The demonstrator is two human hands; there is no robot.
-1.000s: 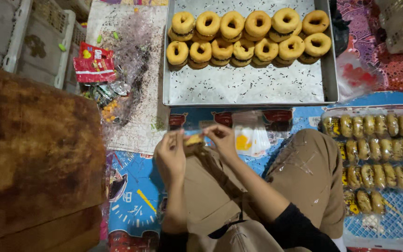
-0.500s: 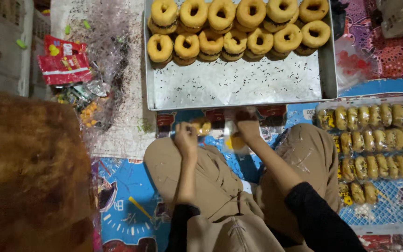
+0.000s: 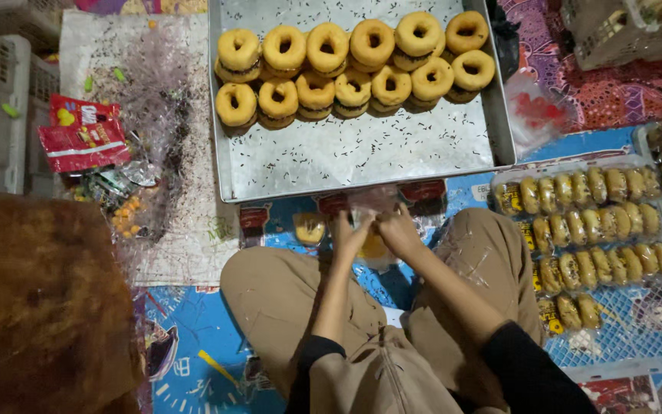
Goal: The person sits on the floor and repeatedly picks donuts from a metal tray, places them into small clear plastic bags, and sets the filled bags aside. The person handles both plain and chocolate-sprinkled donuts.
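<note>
Both hands meet just below the tray (image 3: 492,146); left hand (image 3: 349,236) and right hand (image 3: 398,232) pinch 1 clear wrapper (image 3: 373,203), equally near; doughnuts (image 3: 350,65) lie ahead.

Black sleeves pushed up forearms; tan trousers, pale scuff marks.

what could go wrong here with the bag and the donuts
Both hands, left hand and right hand, pinch a thin clear bag right at the edge of the metal tray; the film might tear or slip. A sleeve or knee might nudge the tray and topple the stacked donuts. The loose piece on the mat could get knelt on.
</note>
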